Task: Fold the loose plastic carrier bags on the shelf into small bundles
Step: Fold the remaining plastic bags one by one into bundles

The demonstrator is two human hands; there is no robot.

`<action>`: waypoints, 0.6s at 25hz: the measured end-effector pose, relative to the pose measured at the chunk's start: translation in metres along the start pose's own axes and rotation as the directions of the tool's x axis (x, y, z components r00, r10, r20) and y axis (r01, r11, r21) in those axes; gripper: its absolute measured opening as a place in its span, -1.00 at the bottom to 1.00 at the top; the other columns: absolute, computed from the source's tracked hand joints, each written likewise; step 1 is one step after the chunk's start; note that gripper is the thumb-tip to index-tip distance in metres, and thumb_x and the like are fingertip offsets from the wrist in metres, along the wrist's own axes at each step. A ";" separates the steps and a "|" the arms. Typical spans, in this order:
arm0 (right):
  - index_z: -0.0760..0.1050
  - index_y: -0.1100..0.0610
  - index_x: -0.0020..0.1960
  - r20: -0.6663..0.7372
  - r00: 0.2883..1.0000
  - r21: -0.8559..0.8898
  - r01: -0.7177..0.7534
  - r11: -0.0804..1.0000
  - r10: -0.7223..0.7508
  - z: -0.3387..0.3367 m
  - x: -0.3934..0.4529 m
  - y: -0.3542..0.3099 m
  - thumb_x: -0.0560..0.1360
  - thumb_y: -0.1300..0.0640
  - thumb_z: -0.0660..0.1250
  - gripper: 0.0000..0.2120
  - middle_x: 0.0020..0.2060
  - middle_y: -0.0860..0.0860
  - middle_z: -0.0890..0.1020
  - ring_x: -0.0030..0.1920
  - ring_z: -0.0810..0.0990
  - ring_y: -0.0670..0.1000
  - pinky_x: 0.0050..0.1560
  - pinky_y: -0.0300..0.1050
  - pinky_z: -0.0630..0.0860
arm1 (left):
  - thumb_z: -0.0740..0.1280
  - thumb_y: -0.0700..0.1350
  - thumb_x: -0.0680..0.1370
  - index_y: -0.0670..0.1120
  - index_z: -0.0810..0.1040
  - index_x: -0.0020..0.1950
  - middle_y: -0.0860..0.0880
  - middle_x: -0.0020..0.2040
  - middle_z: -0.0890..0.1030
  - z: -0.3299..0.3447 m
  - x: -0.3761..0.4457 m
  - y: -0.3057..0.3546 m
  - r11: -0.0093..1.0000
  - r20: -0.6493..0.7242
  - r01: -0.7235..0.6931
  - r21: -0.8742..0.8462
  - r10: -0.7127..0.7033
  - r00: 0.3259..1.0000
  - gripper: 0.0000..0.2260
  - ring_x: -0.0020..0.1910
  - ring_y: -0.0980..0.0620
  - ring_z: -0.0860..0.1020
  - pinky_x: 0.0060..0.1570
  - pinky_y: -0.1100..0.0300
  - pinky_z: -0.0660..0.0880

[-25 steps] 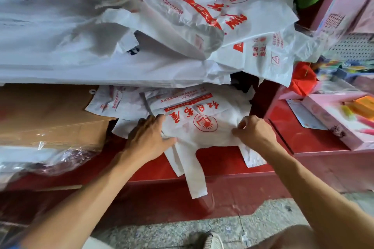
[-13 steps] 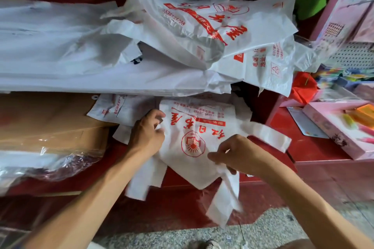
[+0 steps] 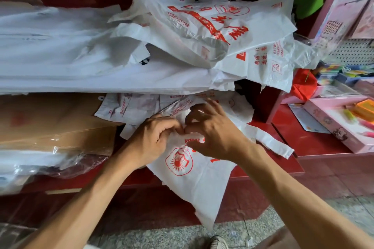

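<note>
A white plastic carrier bag (image 3: 194, 180) with a red round logo lies on the red shelf (image 3: 315, 143), its lower end hanging over the front edge. My left hand (image 3: 155, 139) and my right hand (image 3: 212, 131) meet at the bag's upper part, and both pinch the plastic with curled fingers. One of the bag's handles (image 3: 271, 141) trails off to the right on the shelf. More loose bags (image 3: 133, 107) with red print lie flat under and behind my hands.
A big heap of white printed bags (image 3: 202, 26) rests on a wide white stack (image 3: 60, 56) above. Brown cardboard (image 3: 50, 123) and clear plastic wrap (image 3: 60, 159) lie at the left. A pink box (image 3: 340, 125) of goods stands at the right. Grey floor and a shoe (image 3: 218, 242) show below.
My hands have come together at the bag's top. The bag has been turned and pulled toward me, so its lower end now hangs over the shelf edge.
</note>
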State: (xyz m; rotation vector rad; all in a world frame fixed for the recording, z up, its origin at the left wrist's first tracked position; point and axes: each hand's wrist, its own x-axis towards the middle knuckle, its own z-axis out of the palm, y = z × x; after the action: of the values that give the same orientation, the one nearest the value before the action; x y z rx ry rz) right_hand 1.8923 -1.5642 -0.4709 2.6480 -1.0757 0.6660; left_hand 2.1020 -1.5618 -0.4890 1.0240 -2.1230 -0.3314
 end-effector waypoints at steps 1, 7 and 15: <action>0.68 0.01 -0.07 -0.029 1.000 0.038 0.013 0.999 -0.012 0.000 0.003 0.001 0.34 -0.06 0.47 -0.78 0.03 -0.04 0.65 0.21 0.51 0.14 0.34 0.14 0.30 | 0.31 -0.31 0.50 0.04 0.62 -0.03 0.25 -0.12 0.61 -0.003 -0.002 0.000 0.996 -0.039 0.084 -0.019 -0.085 0.996 -0.75 -0.07 0.28 0.54 0.00 0.34 0.45; 0.58 0.30 -0.34 0.086 0.989 0.478 -0.144 0.866 0.118 -0.016 0.002 0.025 0.48 -0.01 0.36 -0.60 -0.21 0.18 0.66 -0.07 0.60 0.22 -0.04 0.13 0.51 | 0.54 -0.09 0.37 0.06 0.58 0.06 0.00 -0.16 0.71 -0.035 -0.012 -0.006 0.724 0.332 0.586 -0.364 -0.486 0.808 -0.69 -0.16 0.02 0.65 -0.11 0.19 0.53; 0.63 0.17 -0.25 0.379 0.744 0.619 -0.646 0.447 0.550 -0.016 -0.008 0.008 0.58 0.03 0.32 -0.69 -0.35 0.00 0.70 -0.42 0.65 -0.01 -0.37 -0.17 0.55 | 0.46 -0.24 0.47 0.14 0.52 -0.12 0.04 -0.07 0.62 -0.034 -0.008 -0.022 0.687 -0.234 0.574 -0.445 -0.708 0.666 -0.73 -0.12 0.03 0.58 -0.15 0.25 0.49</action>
State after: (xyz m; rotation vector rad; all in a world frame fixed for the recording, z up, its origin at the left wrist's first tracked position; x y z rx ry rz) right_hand 1.8761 -1.5595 -0.4610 2.8688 -2.2703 1.3150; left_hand 2.1420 -1.5675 -0.4809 1.4805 -1.2097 -0.7430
